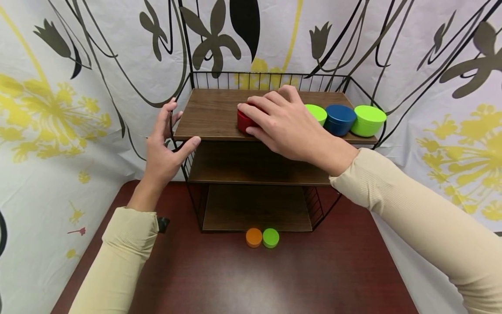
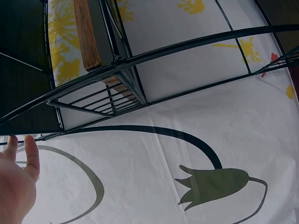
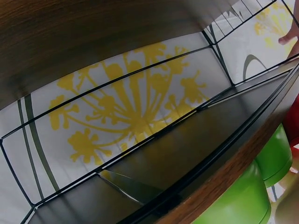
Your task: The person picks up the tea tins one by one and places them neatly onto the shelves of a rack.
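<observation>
Sleeves, a pair: pale beige, the left one (image 1: 121, 257) and the right one (image 1: 415, 235) entering from the near side; a dark item (image 1: 163, 224) sits at the left cuff.

Table (image 1: 251, 279): dark red, glossy surface, bearing the rack.

Small round pieces, two: one orange (image 1: 254, 237), one green (image 1: 271, 238), side by side on the table, just in front of the rack; the orange lies to the left.

Rack: black wire frame, three brown wood-look boards. Bottom board (image 1: 255, 213), lowest; middle board (image 1: 251, 168), above it; top board (image 1: 215, 107), highest.

Left hand (image 1: 161, 150): at the left end of the top board, thumb and fingers spread apart, holding nothing loose; the thumb is by the board's front edge, the fingers by the side wire. Contact with the frame cannot be told.

Right hand (image 1: 286, 124): over the top board, fingers curled down around the red container, gripping it.

Red container (image 1: 243, 122): on the left side of the right hand, under its fingers, near the front edge of the top board; partly hidden.

Further containers, three, in a row to the right of the red one: green container (image 1: 317, 114), partly behind the right hand; blue container (image 1: 340, 120); another green container (image 1: 368, 121), at the right end.

Back rail (image 1: 270, 80): black wire, along the far edge of the top board.

Backdrop (image 1: 117, 26): white cloth, yellow, grey and black plant print, farthest.
</observation>
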The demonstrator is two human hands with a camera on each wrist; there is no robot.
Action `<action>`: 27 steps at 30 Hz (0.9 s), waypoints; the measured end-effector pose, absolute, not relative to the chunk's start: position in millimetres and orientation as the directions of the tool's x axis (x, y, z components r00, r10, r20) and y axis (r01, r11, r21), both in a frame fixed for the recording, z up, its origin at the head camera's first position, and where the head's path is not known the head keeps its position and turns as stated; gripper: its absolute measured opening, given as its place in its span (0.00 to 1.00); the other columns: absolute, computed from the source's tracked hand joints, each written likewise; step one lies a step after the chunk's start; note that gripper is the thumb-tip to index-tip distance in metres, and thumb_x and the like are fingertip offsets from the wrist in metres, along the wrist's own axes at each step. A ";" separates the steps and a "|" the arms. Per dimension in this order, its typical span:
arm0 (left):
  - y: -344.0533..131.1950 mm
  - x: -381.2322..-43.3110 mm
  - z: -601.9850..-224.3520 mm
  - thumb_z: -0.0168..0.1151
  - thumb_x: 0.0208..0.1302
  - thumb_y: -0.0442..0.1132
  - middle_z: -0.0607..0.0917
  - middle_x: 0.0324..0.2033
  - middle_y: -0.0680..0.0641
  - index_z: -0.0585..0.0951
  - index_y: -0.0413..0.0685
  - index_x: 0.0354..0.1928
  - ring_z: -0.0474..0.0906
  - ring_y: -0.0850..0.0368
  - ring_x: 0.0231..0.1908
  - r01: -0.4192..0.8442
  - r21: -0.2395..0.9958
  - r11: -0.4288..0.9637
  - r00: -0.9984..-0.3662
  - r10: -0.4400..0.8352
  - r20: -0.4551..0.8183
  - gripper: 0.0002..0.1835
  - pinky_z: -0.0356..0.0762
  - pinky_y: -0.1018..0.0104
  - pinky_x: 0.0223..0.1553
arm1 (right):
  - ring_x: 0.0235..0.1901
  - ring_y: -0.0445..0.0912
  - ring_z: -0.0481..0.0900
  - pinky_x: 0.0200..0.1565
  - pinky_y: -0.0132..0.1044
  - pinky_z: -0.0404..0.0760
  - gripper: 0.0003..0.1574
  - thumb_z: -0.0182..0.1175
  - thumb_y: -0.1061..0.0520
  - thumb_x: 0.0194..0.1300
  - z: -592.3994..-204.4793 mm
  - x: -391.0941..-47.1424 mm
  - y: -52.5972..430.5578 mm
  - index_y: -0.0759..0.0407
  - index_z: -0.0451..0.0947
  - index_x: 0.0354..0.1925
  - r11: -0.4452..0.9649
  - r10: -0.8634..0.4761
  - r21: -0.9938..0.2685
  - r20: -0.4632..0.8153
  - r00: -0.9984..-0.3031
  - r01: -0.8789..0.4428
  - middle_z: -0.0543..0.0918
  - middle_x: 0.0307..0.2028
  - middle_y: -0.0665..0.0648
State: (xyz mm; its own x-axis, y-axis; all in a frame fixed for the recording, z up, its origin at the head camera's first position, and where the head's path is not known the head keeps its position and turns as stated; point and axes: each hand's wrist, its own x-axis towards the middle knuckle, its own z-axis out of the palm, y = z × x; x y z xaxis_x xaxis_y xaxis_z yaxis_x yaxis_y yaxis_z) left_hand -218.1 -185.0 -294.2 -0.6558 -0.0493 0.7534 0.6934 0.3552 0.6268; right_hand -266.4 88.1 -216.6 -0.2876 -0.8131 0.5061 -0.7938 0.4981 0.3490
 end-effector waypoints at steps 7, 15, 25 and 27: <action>-185.5 -218.5 -295.2 0.69 0.57 0.28 0.68 0.71 0.45 0.66 0.35 0.69 0.70 0.42 0.66 0.693 0.629 0.353 -0.656 -0.053 0.753 0.37 0.67 0.65 0.63 | 0.63 0.59 0.69 0.65 0.63 0.54 0.31 0.58 0.45 0.72 -217.4 -262.7 90.1 0.58 0.71 0.66 0.515 -0.792 0.370 0.551 -0.264 -0.774 0.75 0.61 0.65; -185.6 -219.8 -295.0 0.68 0.57 0.26 0.66 0.72 0.41 0.65 0.35 0.69 0.69 0.42 0.66 0.691 0.632 0.351 -0.660 -0.049 0.750 0.37 0.66 0.64 0.64 | 0.63 0.59 0.69 0.66 0.62 0.54 0.32 0.63 0.48 0.66 -226.8 -253.5 98.4 0.58 0.72 0.65 0.459 -0.773 0.373 0.615 -0.155 -0.807 0.75 0.61 0.66; -184.0 -218.9 -295.2 0.67 0.57 0.26 0.66 0.72 0.41 0.64 0.34 0.70 0.69 0.42 0.67 0.685 0.639 0.350 -0.667 -0.051 0.743 0.38 0.66 0.67 0.63 | 0.64 0.58 0.68 0.67 0.62 0.55 0.35 0.65 0.49 0.64 -241.1 -236.4 107.0 0.58 0.71 0.67 0.413 -0.775 0.320 0.615 -0.145 -0.853 0.74 0.62 0.65; -183.6 -218.9 -295.7 0.68 0.57 0.26 0.66 0.72 0.42 0.64 0.34 0.69 0.69 0.42 0.66 0.685 0.639 0.351 -0.666 -0.055 0.744 0.37 0.66 0.66 0.63 | 0.64 0.58 0.68 0.66 0.62 0.57 0.36 0.66 0.49 0.63 -245.4 -233.1 108.4 0.58 0.72 0.66 0.398 -0.779 0.321 0.612 -0.132 -0.859 0.75 0.62 0.65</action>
